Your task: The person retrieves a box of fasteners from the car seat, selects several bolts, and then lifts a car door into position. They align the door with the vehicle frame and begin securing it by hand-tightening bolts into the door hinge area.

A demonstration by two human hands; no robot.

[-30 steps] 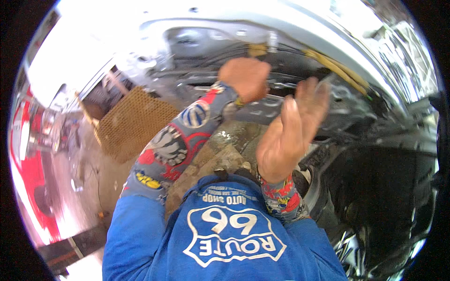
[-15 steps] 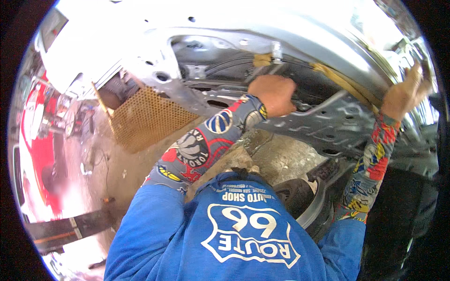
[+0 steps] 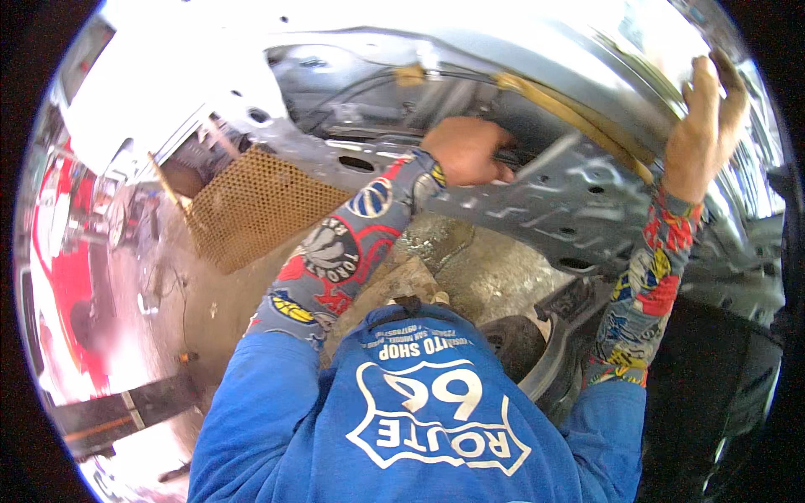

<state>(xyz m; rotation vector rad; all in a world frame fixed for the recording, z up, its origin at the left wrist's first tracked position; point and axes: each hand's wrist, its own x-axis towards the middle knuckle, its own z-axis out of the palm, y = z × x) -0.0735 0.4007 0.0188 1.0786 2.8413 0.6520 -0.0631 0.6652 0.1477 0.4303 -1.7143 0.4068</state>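
Note:
In front of me is a silver-grey car door (image 3: 553,201), its inner metal side showing holes and a large opening. My left hand (image 3: 470,151) reaches to that opening with its fingers curled; whatever they hold is hidden behind the hand. A brownish-yellow strip (image 3: 579,113) runs along the inside of the opening, just beyond that hand. Higher on the right, my right hand (image 3: 704,126) lies against the door's long bright edge (image 3: 641,67), with fingers stretched out and somewhat apart. Patterned sleeves cover both forearms.
A tan perforated panel (image 3: 260,205) stands left of the door. Below lies a stained concrete floor (image 3: 436,243), with a dark tyre (image 3: 511,344) near my body. A red vehicle (image 3: 67,277) is at the far left, and a dark surface (image 3: 713,386) fills the lower right.
The door has shifted left in the picture as the view moved. Relative to the opening, my left hand is farther right. My right hand's fingers now point more upward along the edge.

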